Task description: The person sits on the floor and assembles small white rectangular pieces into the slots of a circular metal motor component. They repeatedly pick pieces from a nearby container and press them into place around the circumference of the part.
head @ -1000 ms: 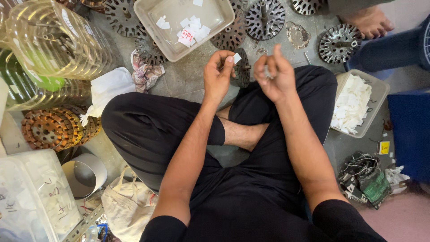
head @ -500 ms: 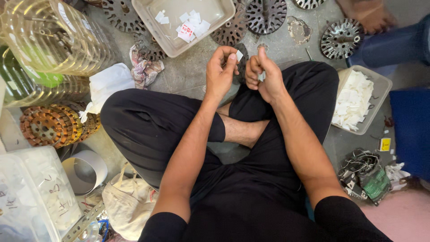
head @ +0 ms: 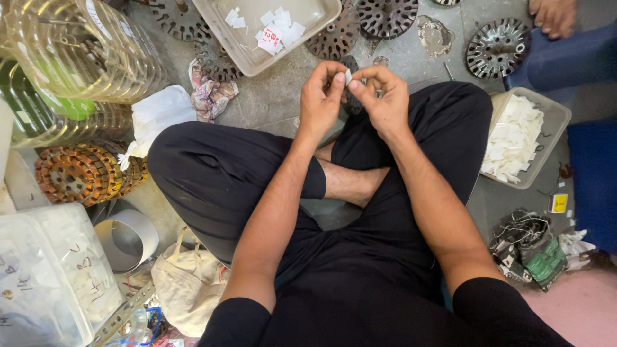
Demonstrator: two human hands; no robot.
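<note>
Two hands are raised together above the crossed legs: a small white paper slip point(head: 348, 76) is pinched between the left hand point(head: 321, 96) and the right hand point(head: 385, 96). It could be dropped among the metal discs point(head: 334, 42) on the floor if either pinch were loosened.

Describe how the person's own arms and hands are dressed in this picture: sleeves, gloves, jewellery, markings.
Both hands, the left hand and the right hand, are bare, with no gloves, rings or watch showing. The forearms are uncovered. Short black sleeves end near the elbows, matching the black trousers. No markings are visible.
</note>
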